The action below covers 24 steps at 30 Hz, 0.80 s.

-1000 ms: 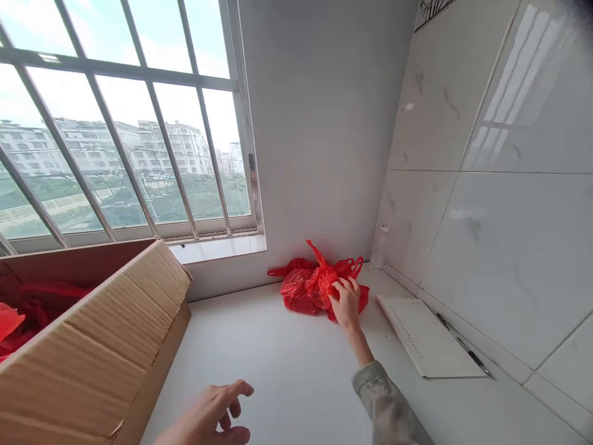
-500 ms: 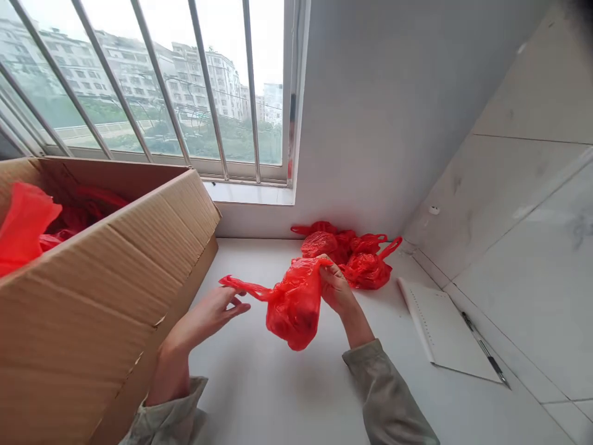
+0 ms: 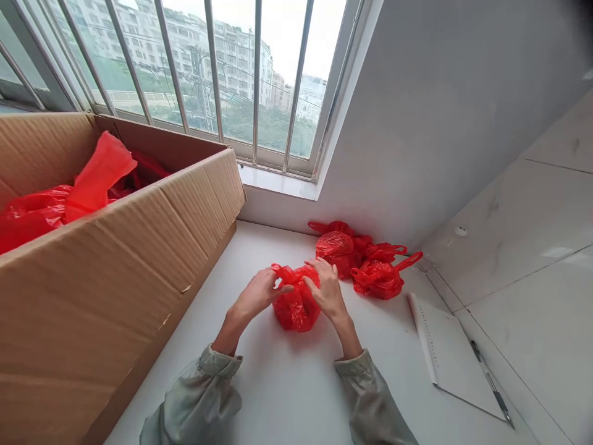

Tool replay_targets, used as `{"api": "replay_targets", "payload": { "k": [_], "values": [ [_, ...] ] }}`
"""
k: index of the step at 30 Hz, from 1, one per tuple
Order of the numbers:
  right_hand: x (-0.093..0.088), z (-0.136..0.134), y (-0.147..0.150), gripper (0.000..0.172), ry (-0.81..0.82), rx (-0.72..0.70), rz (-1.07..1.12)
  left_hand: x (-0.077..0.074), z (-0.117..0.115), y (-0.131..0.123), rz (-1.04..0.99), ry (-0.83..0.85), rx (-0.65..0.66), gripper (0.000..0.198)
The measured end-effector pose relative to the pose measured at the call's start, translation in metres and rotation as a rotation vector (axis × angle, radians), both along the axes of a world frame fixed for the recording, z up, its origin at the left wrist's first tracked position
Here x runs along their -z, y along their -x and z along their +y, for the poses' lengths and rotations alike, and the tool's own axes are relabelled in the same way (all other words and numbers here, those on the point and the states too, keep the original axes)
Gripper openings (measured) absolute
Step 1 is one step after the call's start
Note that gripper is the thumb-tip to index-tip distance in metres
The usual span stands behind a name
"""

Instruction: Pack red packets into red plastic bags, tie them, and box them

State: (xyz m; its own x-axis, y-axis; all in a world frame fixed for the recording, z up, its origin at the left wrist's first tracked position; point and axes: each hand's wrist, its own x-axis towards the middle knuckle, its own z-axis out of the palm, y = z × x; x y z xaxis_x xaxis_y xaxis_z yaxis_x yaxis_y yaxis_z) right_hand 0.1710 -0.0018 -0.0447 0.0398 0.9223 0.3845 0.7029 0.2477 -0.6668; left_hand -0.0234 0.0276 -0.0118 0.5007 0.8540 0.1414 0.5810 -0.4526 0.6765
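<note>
A full red plastic bag rests on the white table in front of me. My left hand is at its upper left, thumb and fingers apart, close to a gathered loop of the bag. On the upper right side is my right hand, thumb and fingers spread over the bag's top. Both hands touch or nearly touch the plastic, and neither is closed round it. Several more red bags lie bunched behind, against the wall.
On the left stands a large cardboard box with red plastic bags inside. An open notebook and a pen lie at the right by the tiled wall. A barred window is behind.
The red bag has come down onto the table from my hands. Both hands have moved in over its top, and its stretched left handle is now bunched. The view has shifted left.
</note>
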Motion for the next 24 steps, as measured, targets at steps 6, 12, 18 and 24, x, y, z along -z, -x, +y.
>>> {"api": "replay_targets", "payload": {
  "k": [6, 12, 18, 24],
  "values": [
    [0.001, -0.002, 0.008, 0.036, 0.156, -0.09, -0.223, 0.022, 0.002, -0.015, -0.047, 0.041, -0.007, 0.008],
    [-0.025, -0.008, -0.016, 0.011, 0.184, -0.138, -0.07, 0.013, 0.009, -0.008, -0.158, 0.072, 0.053, 0.01],
    [-0.05, -0.028, -0.038, 0.007, 0.264, -0.194, -0.011, -0.006, 0.014, 0.015, -0.02, 0.115, 0.25, 0.014],
    [-0.051, -0.031, -0.029, 0.018, 0.307, -0.227, -0.069, -0.018, 0.001, 0.01, 0.007, -0.027, 0.223, 0.017]
  ]
}}
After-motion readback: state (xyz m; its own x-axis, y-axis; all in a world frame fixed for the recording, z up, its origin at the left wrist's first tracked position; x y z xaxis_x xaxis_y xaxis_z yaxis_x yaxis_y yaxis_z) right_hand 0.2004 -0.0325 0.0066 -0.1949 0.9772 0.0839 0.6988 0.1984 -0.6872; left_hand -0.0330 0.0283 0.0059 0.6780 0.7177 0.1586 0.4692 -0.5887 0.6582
